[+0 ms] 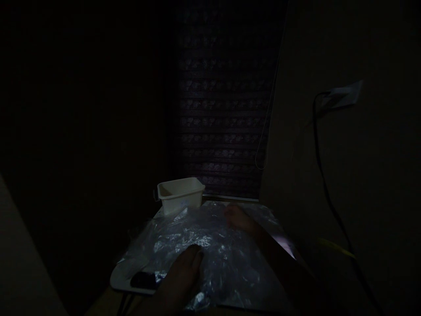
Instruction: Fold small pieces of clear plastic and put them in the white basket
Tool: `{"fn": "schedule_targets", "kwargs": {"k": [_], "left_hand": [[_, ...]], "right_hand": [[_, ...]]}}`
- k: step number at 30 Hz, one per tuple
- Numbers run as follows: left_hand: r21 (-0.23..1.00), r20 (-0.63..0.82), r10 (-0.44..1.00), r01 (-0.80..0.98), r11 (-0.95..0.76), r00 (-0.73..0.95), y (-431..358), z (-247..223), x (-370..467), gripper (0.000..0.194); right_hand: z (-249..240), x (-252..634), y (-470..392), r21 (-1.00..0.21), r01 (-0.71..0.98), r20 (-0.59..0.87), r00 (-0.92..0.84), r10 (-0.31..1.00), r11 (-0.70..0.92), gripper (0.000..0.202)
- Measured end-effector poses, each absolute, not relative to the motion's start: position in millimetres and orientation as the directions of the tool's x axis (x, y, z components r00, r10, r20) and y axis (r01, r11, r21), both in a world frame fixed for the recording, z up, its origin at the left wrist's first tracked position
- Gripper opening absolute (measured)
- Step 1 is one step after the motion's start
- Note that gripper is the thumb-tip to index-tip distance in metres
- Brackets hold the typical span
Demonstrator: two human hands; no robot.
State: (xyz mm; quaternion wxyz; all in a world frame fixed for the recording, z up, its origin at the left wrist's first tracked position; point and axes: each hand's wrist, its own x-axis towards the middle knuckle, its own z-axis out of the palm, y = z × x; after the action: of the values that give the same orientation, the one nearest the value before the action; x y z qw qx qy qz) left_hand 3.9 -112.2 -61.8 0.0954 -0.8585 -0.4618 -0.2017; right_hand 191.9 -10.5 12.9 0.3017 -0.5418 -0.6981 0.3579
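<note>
A crumpled clear plastic sheet [230, 259] spreads over most of a small white table [120, 278]. Low in the head view, my left hand [187, 265] is on the near part of the sheet, its fingers bent together and closed on the plastic. Farther back and to the right, my right hand [238, 218] has its fingers curled into the sheet. Dim light and some blur hide the exact fingertip contact. Beside my left wrist a dark object [144, 280] lies at the table's near left corner; its kind cannot be made out.
A white plastic tub [182, 197] stands at the table's back left. Behind it hangs a patterned window blind [220, 118] with a looped cord. On the right wall, a black cable [324, 180] runs down from a socket [344, 94]. The room is very dark.
</note>
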Motion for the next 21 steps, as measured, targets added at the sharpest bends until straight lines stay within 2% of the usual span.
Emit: {"fn": "schedule_targets", "kwargs": {"k": [2,4,10,15,18,19,21], "left_hand": [[0.039,0.413,0.782,0.849,-0.526,0.466,-112,-55,8,0.039],[0.054,0.385,0.804,0.859,-0.509,0.453,-112,-47,10,0.036],[0.03,0.308,0.83,0.867,-0.497,0.465,-109,-30,23,0.025],[0.037,0.3,0.792,0.823,-0.566,0.531,-107,-31,51,0.023],[0.14,0.37,0.748,0.763,-0.632,0.551,-107,-25,62,0.021],[0.201,0.415,0.745,0.746,-0.635,0.523,-105,-22,61,0.021],[0.361,0.506,0.783,0.736,-0.573,0.361,-96,-15,52,0.024]], "right_hand": [[8,193,-17,-0.905,0.424,-0.113,-0.32,0.941,0.036,0.022],[6,194,-23,-0.943,0.33,-0.172,-0.364,0.915,-0.046,0.028],[5,198,-25,-0.969,0.194,-0.21,-0.337,0.918,-0.151,0.027],[-1,194,-13,-0.962,0.266,-0.14,-0.278,0.95,-0.064,0.017],[-4,192,-7,-0.953,0.3,-0.103,-0.223,0.969,-0.032,0.022],[-4,192,-5,-0.955,0.295,-0.096,-0.206,0.974,-0.032,0.026],[-3,194,-5,-0.963,0.265,-0.103,-0.181,0.978,-0.052,0.034]]}}
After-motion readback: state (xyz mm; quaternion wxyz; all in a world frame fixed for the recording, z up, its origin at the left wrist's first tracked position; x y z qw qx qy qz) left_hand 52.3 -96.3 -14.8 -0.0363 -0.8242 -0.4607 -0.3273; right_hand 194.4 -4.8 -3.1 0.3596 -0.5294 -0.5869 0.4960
